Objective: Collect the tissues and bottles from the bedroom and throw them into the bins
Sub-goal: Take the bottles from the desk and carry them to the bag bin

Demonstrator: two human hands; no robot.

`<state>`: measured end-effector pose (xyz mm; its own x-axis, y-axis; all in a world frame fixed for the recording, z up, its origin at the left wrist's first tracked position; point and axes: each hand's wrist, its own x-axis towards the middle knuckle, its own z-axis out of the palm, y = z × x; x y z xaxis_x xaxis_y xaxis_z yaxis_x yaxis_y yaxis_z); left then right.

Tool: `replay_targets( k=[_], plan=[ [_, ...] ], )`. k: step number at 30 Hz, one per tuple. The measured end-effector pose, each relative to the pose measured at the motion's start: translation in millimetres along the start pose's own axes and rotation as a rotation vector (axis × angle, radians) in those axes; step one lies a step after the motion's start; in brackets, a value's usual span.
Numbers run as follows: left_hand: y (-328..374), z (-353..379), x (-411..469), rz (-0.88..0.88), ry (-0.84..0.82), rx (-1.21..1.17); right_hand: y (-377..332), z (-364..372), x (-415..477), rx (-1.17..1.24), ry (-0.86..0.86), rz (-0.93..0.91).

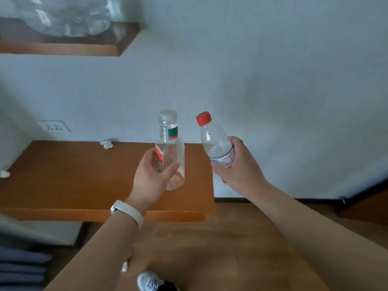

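My left hand (154,177) grips a clear bottle with a clear cap and a red and green label (170,148), held upright above the right end of the wooden shelf (73,179). My right hand (239,166) grips a second clear bottle with a red cap (214,139), tilted slightly left, beyond the shelf's right edge. A crumpled white tissue (106,143) lies at the back of the shelf against the wall. Another tissue (4,174) sits at the shelf's far left edge. A small white scrap, perhaps tissue (124,266), lies on the floor by my shoe.
A wall socket (55,126) is above the shelf at the left. A higher wooden shelf (63,47) holds a clear plastic bag (63,15). The wooden floor (210,248) spreads below. My white shoe (151,281) is at the bottom. Grey fabric (21,267) shows at lower left.
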<state>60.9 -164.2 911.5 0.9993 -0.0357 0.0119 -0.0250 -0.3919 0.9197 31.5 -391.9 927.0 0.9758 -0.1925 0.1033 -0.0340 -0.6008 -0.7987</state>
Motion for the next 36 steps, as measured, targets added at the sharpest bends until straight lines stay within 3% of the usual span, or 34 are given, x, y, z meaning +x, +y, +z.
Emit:
replay_targets(
  k=[13, 25, 36],
  plan=[
    [137.6, 238.7, -61.1, 0.219, -0.414, -0.06, 130.5, -231.9, -137.7, 0.088, 0.445, 0.276],
    [211.4, 425.4, -60.8, 0.449, -0.802, -0.054, 204.5, -328.8, -196.2, 0.009, 0.849, 0.541],
    [256.9, 588.4, -44.9, 0.493, -1.221, -0.075, 267.7, -395.7, -177.6, -0.084, 1.165, 0.845]
  ],
)
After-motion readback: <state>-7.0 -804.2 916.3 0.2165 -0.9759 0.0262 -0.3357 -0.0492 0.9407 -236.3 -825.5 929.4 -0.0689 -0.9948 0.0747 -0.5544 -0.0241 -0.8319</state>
